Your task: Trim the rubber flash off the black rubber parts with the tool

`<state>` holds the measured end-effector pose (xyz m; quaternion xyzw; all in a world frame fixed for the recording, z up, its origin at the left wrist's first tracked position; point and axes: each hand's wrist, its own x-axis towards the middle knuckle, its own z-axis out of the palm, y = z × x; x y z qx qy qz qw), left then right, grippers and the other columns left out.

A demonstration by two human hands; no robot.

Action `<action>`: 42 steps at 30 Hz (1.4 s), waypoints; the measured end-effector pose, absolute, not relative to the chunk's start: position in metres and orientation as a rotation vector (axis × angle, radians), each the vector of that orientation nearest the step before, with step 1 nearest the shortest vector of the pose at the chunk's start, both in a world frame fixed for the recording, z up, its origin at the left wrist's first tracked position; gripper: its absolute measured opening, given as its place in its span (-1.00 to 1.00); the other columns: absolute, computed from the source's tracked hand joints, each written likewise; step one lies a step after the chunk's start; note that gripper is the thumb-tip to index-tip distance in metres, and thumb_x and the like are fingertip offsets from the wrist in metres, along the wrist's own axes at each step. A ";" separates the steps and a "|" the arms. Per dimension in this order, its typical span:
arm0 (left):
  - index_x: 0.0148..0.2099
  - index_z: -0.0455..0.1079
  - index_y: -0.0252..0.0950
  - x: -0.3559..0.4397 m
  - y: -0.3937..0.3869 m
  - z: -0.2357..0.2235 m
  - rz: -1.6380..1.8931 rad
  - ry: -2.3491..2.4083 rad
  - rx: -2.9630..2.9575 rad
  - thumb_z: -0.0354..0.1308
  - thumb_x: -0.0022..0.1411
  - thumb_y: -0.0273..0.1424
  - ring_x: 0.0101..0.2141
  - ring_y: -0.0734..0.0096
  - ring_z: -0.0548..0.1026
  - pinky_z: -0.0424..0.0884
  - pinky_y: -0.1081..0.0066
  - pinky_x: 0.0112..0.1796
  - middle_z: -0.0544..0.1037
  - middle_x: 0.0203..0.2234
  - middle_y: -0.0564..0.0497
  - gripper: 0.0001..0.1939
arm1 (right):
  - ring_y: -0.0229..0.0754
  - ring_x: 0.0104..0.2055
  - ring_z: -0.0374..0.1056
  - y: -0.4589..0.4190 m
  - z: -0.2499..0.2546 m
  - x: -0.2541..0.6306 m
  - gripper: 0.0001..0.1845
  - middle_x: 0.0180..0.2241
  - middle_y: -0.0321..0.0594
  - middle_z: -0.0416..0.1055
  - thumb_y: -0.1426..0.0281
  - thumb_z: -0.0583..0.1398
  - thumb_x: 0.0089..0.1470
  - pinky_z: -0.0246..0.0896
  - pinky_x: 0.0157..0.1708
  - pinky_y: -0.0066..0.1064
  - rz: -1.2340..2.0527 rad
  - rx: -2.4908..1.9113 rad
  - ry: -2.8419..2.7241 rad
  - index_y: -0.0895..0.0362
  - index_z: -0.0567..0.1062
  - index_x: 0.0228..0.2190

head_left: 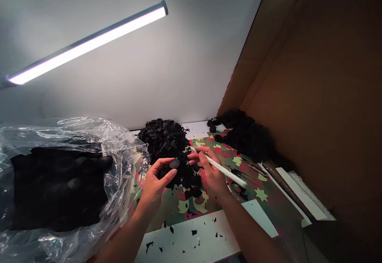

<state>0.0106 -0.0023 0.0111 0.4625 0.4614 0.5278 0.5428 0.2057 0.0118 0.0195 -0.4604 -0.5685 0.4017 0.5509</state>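
My left hand [154,181] pinches a small round black piece [174,163], smooth and slightly domed, between thumb and fingers. In my right hand [210,169] lies a slim white stick-shaped tool [228,171], held like a pen. Its thin end points up and left, a short way from the black piece and apart from it. What kind of tip it has is too small to tell. Just beyond both hands rises a heap of black scraps [162,137], and more loose black trimmings [191,181] lie between and beneath my hands.
A clear plastic bag [119,143] with black sheet material [59,191] and round black pieces spreads at left. Several black pieces pile up [247,135] at the back right beside a cardboard panel [322,76]. White strips [304,193] lie right. A tube lamp [89,42] hangs above.
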 end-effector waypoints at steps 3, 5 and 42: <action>-0.08 0.52 -0.23 0.011 -0.002 0.014 1.214 1.156 1.161 0.35 0.14 -0.19 -0.14 0.24 0.53 0.41 0.37 -0.12 0.62 -0.19 -0.04 -0.66 | -0.09 -0.13 0.53 0.006 0.020 0.197 -0.57 -0.15 -0.17 0.60 0.06 0.00 0.37 0.36 -0.07 -0.26 1.031 -1.035 -1.430 0.01 0.49 0.02; -0.08 0.51 -0.23 0.012 -0.002 0.014 1.151 1.176 1.219 0.33 0.16 -0.19 -0.16 0.24 0.54 0.42 0.35 -0.12 0.61 -0.20 -0.03 -0.67 | -0.07 -0.15 0.52 0.006 0.017 0.194 -0.61 -0.18 -0.18 0.61 0.05 0.13 0.30 0.36 -0.12 -0.28 0.995 -1.084 -1.541 0.03 0.58 -0.08; -0.31 0.56 -0.21 0.022 -0.023 0.019 1.420 1.369 1.666 0.42 0.07 -0.37 -0.40 0.35 0.56 0.45 0.40 -0.33 0.63 -0.42 0.06 -0.88 | -0.24 -0.47 0.22 0.035 -0.005 0.199 -0.88 -0.56 -0.36 0.33 0.47 0.08 -0.04 0.08 -0.44 -0.46 0.850 -1.338 -1.355 0.10 0.40 -0.52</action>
